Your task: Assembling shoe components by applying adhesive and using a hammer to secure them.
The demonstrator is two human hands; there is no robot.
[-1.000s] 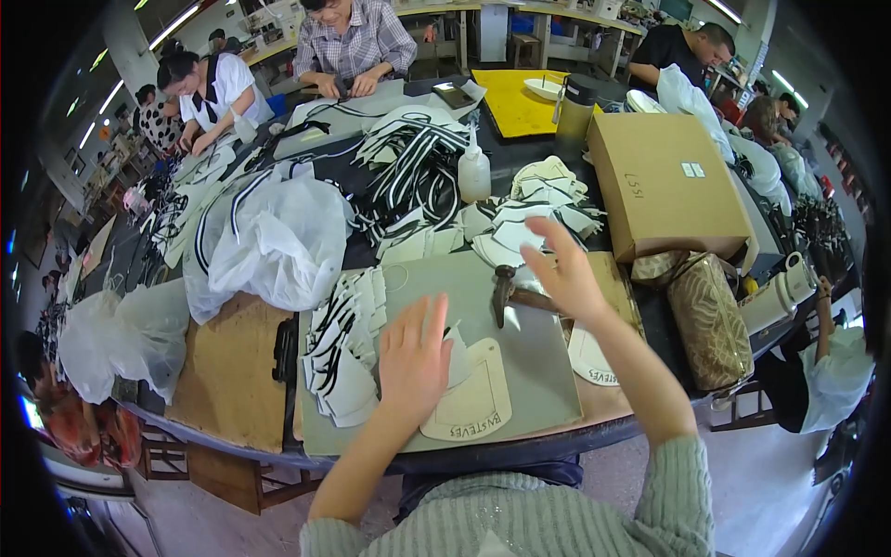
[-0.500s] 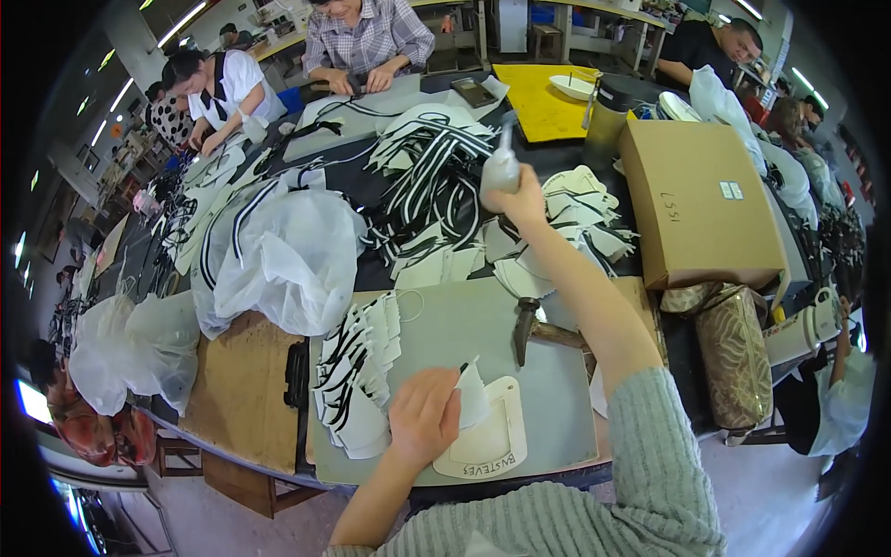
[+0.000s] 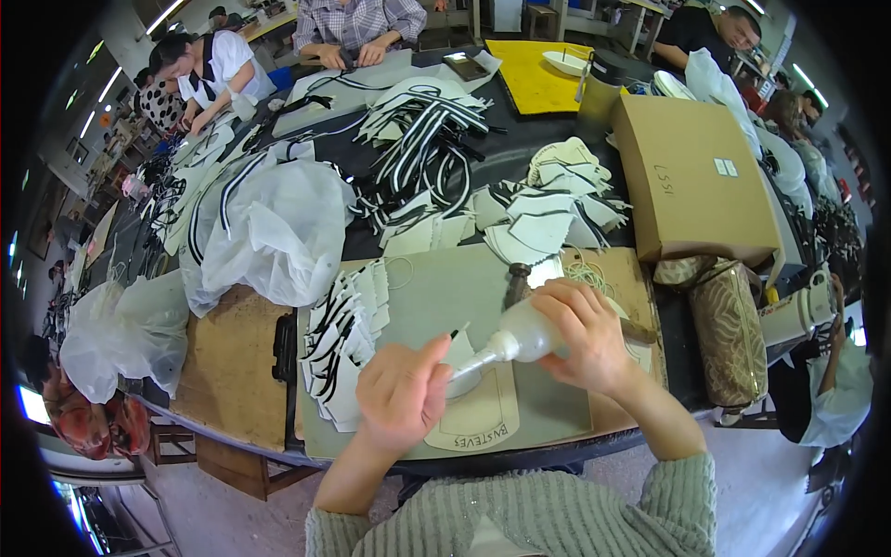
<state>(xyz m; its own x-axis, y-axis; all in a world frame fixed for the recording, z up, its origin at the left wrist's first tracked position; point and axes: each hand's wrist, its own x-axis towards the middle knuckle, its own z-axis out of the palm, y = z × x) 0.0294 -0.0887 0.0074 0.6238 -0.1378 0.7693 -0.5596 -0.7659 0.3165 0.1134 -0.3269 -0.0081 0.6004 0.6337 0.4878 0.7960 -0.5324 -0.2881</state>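
Observation:
My right hand (image 3: pixel 587 339) is wrapped round a translucent white squeeze bottle (image 3: pixel 531 332), tipped with its long nozzle pointing left and down. My left hand (image 3: pixel 399 390) pinches a small white cut piece (image 3: pixel 460 347) with a black tip, and the nozzle end lies close to its fingers. Whether the nozzle touches the piece is hidden. Below lies a cream template (image 3: pixel 483 425) with a cut-out window, on a grey-green board (image 3: pixel 418 302). Left of my left hand, overlapping white pieces with black edges (image 3: pixel 343 339) fan out in a row. A hammer (image 3: pixel 516 284) lies partly behind the bottle.
Black-and-white striped straps (image 3: pixel 427 158) and a pile of white pieces (image 3: pixel 548 204) lie beyond the board. A plastic bag (image 3: pixel 274 227) stands left; a cardboard box (image 3: pixel 691 181) and a patterned pouch (image 3: pixel 729 339) stand right. Co-workers sit across the table.
My right hand has brought the bottle from over the far pile back to the board and tipped it toward my left hand. My left hand has shifted slightly up and left, still holding the piece.

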